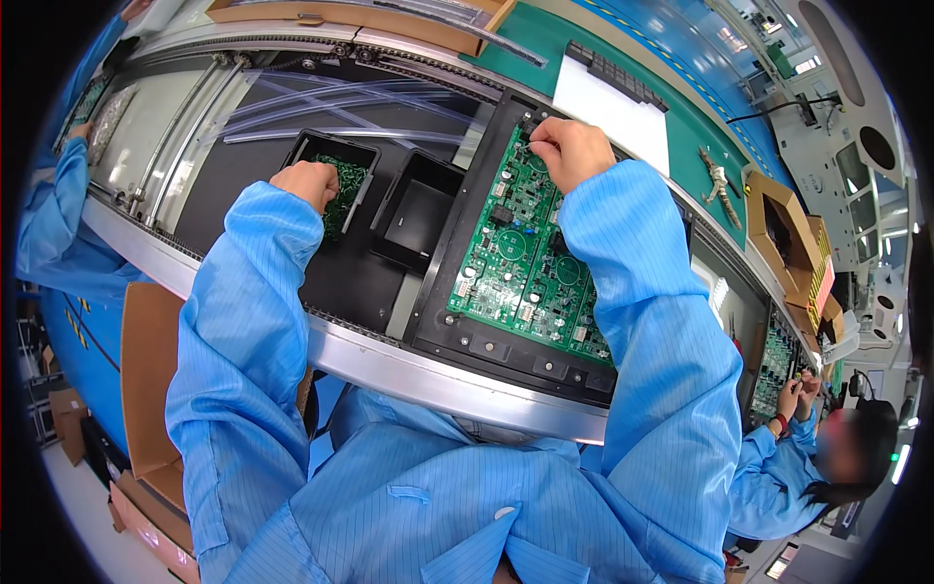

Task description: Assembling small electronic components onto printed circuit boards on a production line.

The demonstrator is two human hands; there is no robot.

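Green circuit board panel [520,273] lies in a black carrier frame [477,348], right of centre in the frame. Over its top edge, the right hand [558,148] has thumb and forefinger pinched together; I can't make out what's between them. Left of centre, the left hand [309,185] curls over a black bin [342,144] of small green components [352,185], its fingertips too hidden to tell their grip. Another black bin [404,219] sits between bin and board.
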